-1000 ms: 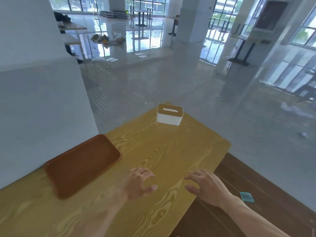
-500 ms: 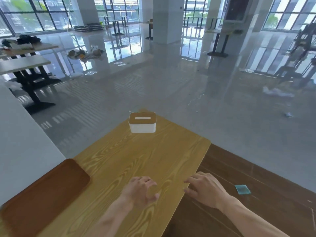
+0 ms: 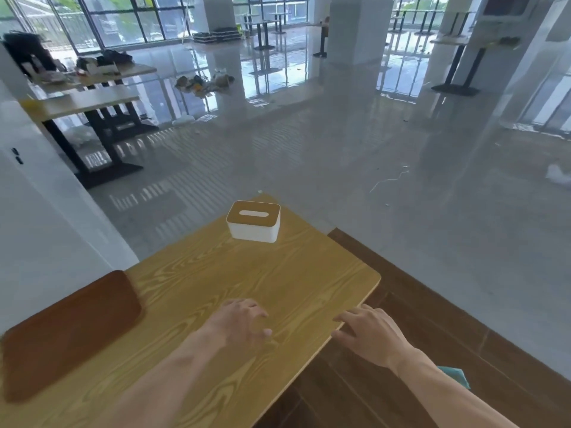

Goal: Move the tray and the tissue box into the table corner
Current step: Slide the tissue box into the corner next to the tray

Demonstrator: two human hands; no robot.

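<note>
A white tissue box (image 3: 254, 224) with a wooden lid stands near the far corner of the light wooden table (image 3: 296, 273). A dark brown tray (image 3: 66, 335) lies flat at the table's left side, against the white wall. My left hand (image 3: 241, 322) hovers low over the table's middle, fingers loosely curled, holding nothing. My right hand (image 3: 367, 333) is at the table's right edge, fingers spread, empty. Both hands are well short of the box and to the right of the tray.
A white wall (image 3: 46, 217) borders the table on the left. Dark wooden flooring (image 3: 401, 304) and then glossy grey floor lie to the right. A teal object (image 3: 454, 375) shows behind my right forearm. Other tables (image 3: 83, 103) stand far back.
The view has swung rightward and back, so the tray and box shifted in frame. Both hands stay near the table's near right part, empty, barely moved.
</note>
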